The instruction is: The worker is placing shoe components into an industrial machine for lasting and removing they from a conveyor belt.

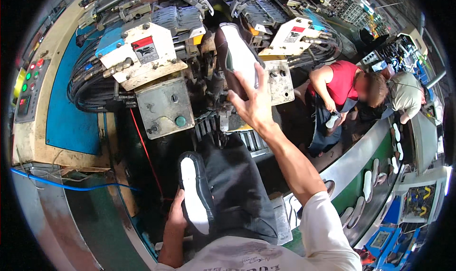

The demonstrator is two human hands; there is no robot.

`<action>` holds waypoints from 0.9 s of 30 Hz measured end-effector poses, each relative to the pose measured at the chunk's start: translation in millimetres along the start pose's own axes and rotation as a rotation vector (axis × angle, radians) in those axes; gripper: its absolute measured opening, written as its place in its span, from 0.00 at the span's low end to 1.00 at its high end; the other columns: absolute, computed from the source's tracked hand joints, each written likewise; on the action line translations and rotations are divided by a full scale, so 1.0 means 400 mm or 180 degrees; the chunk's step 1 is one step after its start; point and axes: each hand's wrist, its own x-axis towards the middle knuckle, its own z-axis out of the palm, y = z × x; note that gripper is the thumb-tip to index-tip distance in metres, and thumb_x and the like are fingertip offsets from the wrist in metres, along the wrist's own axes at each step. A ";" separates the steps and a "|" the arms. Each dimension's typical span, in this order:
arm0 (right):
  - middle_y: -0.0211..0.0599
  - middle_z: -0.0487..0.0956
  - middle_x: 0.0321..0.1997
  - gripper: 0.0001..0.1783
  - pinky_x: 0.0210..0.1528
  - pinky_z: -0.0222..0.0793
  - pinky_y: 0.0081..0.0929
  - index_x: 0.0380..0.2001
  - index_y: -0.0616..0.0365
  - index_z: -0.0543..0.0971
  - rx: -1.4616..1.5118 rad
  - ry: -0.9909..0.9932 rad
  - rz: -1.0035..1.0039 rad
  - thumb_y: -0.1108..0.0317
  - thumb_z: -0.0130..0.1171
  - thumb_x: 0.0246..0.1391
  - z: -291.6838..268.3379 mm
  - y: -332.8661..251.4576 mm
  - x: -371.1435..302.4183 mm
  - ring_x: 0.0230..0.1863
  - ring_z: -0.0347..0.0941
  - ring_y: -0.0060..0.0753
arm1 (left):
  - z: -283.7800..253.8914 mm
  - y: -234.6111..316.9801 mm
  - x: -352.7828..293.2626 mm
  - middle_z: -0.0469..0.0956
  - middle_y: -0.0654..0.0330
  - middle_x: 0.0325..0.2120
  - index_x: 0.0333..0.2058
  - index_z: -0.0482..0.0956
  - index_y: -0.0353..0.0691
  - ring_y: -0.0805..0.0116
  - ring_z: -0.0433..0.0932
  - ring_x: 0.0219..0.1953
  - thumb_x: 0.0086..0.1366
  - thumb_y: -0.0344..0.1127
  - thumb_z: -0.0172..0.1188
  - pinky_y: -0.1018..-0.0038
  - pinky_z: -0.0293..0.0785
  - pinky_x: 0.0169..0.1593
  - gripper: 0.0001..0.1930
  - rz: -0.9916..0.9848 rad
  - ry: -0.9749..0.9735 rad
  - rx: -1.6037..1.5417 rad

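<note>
A black shoe upper [207,195], with its white insole face turned up, lies along my lap. My left hand [177,209] is closed on its near left side; some of the fingers are hidden beneath it. Ahead, a dark brown shoe upper [222,52] sits bottom-up at the middle of the machine, its white insole [239,45] facing me and its toe end pointing away. My right hand [255,100] reaches out to its near end, thumb at the left side and fingers over the white face, gripping it there.
Around the brown upper stands a machine with metal plates [164,102], a green button [180,121] and hoses. At left is a button panel [31,86]. To the right, a person in red [339,83] holds a shoe beside a green conveyor [349,190] carrying several shoe parts.
</note>
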 end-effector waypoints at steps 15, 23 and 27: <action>0.60 0.64 0.79 0.44 0.74 0.66 0.64 0.76 0.41 0.70 -0.0955 -0.0884 -0.0729 0.42 0.72 0.60 -0.079 -0.072 0.045 0.79 0.58 0.74 | 0.000 -0.096 0.043 0.80 0.34 0.60 0.73 0.66 0.30 0.39 0.86 0.56 0.83 0.61 0.44 0.48 0.84 0.61 0.39 -0.0173 0.0015 0.0081; 0.61 0.67 0.77 0.42 0.67 0.76 0.66 0.75 0.42 0.71 -0.0903 -0.0694 -0.0762 0.43 0.70 0.61 0.009 -0.035 0.237 0.77 0.58 0.82 | -0.029 -0.105 0.147 0.75 0.50 0.68 0.78 0.61 0.42 0.54 0.77 0.66 0.83 0.52 0.51 0.55 0.76 0.69 0.33 -0.0688 -0.0296 -0.0263; 0.58 0.70 0.75 0.41 0.66 0.79 0.66 0.74 0.43 0.73 -0.0871 -0.0815 -0.0615 0.42 0.69 0.61 0.047 -0.016 0.345 0.76 0.59 0.83 | 0.014 -0.076 0.207 0.70 0.54 0.73 0.82 0.53 0.45 0.58 0.73 0.70 0.84 0.50 0.52 0.57 0.73 0.71 0.36 -0.0863 -0.0145 0.0159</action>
